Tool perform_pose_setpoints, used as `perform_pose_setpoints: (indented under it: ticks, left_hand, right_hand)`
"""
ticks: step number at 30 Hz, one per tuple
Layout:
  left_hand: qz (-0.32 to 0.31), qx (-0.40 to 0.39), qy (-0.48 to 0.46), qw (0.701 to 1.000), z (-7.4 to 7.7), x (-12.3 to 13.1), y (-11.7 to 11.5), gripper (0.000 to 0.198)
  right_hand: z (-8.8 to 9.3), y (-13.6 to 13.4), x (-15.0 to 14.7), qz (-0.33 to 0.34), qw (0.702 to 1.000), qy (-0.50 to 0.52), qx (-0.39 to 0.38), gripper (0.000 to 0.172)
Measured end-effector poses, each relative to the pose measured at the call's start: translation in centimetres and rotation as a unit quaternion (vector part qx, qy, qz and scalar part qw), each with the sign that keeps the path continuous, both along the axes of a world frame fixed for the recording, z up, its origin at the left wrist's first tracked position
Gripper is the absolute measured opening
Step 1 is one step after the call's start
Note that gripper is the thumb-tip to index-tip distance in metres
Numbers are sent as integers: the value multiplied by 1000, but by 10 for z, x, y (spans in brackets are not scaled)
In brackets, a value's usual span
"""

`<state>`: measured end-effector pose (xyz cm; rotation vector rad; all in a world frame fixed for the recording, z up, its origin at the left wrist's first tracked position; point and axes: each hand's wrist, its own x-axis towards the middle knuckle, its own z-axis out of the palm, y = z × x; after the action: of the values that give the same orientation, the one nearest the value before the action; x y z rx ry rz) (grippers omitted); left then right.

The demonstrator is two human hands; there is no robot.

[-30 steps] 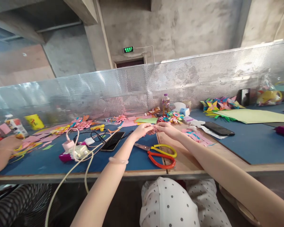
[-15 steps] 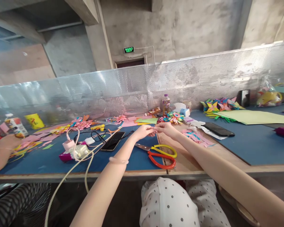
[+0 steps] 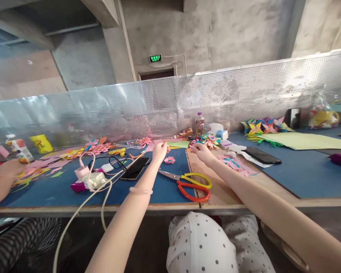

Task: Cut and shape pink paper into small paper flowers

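My left hand (image 3: 160,152) is closed just above the blue tabletop, fingers curled; what it holds, if anything, is too small to make out. Below and right of it lies a pink paper flower (image 3: 169,160). Over the bare wood strip, my right hand (image 3: 201,153) pinches a small orange piece of paper (image 3: 189,150). The two hands are apart. Between my forearms rest scissors (image 3: 174,176) with one yellow and one red handle, blades pointing left. Behind my hands are sheets of coloured paper (image 3: 184,144) and a multicoloured paper flower (image 3: 211,141).
Left of my arm are a phone (image 3: 135,169), a charger with cables (image 3: 95,181) and paper pieces. A co-worker's hand (image 3: 10,168) is at far left. A bottle (image 3: 199,125) stands near the perforated metal screen (image 3: 147,102). Another phone (image 3: 262,155) lies right.
My hands have come apart, the left moving left and slightly up, the right slightly right. The pink paper flower now shows on the table between them.
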<state>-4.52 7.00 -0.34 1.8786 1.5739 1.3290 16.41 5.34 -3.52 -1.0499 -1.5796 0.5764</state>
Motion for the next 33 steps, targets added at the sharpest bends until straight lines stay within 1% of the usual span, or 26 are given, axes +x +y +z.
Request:
perform_pose_setpoints:
  ticks: [2,3,6,9,12,15,18,26,33]
  left_hand:
    - [51,14,100,994,-1,-10,5,37]
    - [59,11,122,991,-3,-14,7,33]
    - [57,-7,163,985,-9,-21,10,21]
    - [40,-22,188,981,-15,-22,11,16]
    - [22,-34,203,978,-18,-21,11,20]
    - [-1,-47,217,975,-20,-21,10,26]
    - [-21,-57,223,973,-21,-22,10,27]
    - [-34,-65,222,972,-22,-24,12,19]
    - [-33,-70,209,975,-25,-26,16,13]
  right_hand:
    - [3,-1,0,-26,999,23,6,38]
    - [4,-2,1,-32,999,38,9,39]
    - [6,-3,4,-37,996,86,7,42]
    - [7,0,8,-53,992,114,-6,44]
    - [6,5,12,-71,988,139,-3,45]
    - [4,9,13,-27,984,173,-6,44]
    - [2,10,11,18,981,191,-18,42]
    - [2,9,10,25,982,186,-32,43]
    - [0,10,9,54,980,184,-45,43]
